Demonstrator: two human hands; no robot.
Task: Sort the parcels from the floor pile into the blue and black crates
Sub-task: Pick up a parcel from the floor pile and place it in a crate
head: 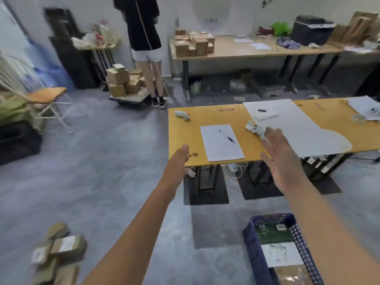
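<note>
A pile of brown parcels [58,256] with white labels lies on the grey floor at the lower left. The blue crate [249,238] stands on the floor at the lower right and holds a green parcel, a white one and a brown one. Both my arms stretch forward at table height. My left hand [180,156] is seen edge-on near the yellow table's front corner and holds nothing. With fingers straight and spread, my right hand [277,149] hovers over the table's front edge, empty. A black crate [17,140] sits at the far left.
The yellow table [185,128] carries paper sheets, a pen and small white objects. A person in black stands at the back beside a cart of cardboard boxes [125,82]. A second table [226,50] with boxes lines the back wall. A folding chair [46,99] stands at left.
</note>
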